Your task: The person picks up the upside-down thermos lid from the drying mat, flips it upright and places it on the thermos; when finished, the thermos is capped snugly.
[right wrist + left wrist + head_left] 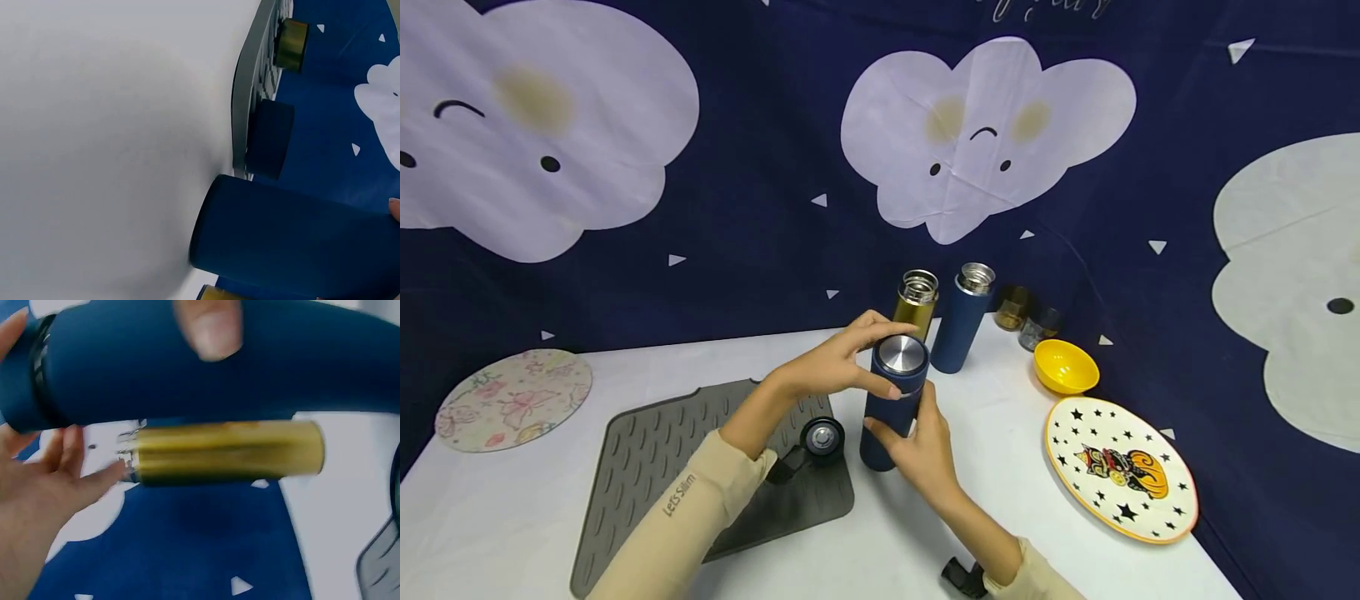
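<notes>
A dark blue thermos (878, 425) stands upright on the white table, topped by a blue lid (902, 354) with a silver disc. My left hand (842, 358) grips around this lid, thumb in front and fingers at the far side. Lower down, my right hand (927, 454) holds the body, its thumb across the front. In the left wrist view the thermos (156, 369) spans the top of the picture, with the left hand (37, 494) at its lid end. The right wrist view shows the base of the thermos (281, 234) at the table.
Behind stand an uncapped gold flask (915, 310) and an uncapped blue flask (961, 325). A grey mat (647, 467) at left carries a blue lid (272, 139) and a gold lid (292, 45). At right are a yellow bowl (1066, 367), small jars (1013, 308) and a star-patterned plate (1090, 492); a floral round mat (512, 400) lies far left.
</notes>
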`<action>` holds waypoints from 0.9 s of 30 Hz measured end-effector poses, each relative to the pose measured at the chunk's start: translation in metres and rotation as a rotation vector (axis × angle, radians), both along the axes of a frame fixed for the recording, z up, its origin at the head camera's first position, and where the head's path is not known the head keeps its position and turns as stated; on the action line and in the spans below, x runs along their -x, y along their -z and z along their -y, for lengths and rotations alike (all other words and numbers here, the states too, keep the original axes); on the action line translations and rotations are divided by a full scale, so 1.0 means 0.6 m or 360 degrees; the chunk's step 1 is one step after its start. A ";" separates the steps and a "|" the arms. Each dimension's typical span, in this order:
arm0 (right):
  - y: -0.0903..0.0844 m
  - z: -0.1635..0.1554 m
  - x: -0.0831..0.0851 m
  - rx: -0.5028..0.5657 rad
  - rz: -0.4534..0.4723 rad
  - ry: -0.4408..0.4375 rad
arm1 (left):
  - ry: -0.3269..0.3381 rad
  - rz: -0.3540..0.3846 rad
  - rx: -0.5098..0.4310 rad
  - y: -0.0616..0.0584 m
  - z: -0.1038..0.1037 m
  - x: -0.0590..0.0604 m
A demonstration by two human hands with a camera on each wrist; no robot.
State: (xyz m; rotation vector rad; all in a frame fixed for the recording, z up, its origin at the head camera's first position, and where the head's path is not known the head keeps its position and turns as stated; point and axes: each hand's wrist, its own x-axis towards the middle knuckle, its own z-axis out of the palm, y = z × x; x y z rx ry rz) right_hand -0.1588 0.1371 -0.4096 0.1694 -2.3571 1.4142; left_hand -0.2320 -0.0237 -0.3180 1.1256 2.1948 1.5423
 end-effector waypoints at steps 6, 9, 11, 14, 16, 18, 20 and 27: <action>-0.002 -0.002 0.001 0.0011 -0.0003 -0.0009 | -0.0317 -0.0190 0.0001 0.015 -0.033 -0.030; -0.002 -0.003 0.003 0.0028 -0.0007 -0.0018 | -0.0594 -0.0247 -0.0168 0.041 -0.051 -0.033; -0.001 -0.003 0.003 0.0028 0.0007 -0.0018 | -0.0538 -0.0167 -0.0314 0.053 -0.048 -0.025; 0.000 -0.002 0.002 0.0053 0.0037 -0.0039 | -0.0188 0.0119 -0.0466 0.057 -0.024 -0.012; 0.001 -0.001 0.002 0.0065 0.0051 -0.0052 | -0.0022 0.0261 -0.0517 0.058 -0.012 -0.006; 0.001 0.000 0.002 0.0065 0.0048 -0.0053 | -0.0064 0.0216 -0.0491 0.061 -0.012 -0.008; 0.001 -0.001 0.003 0.0049 0.0022 -0.0053 | -0.0227 0.0051 -0.0447 0.065 -0.023 -0.013; 0.001 -0.003 0.002 0.0071 0.0038 -0.0050 | -0.0115 0.0224 -0.0610 0.064 -0.025 -0.014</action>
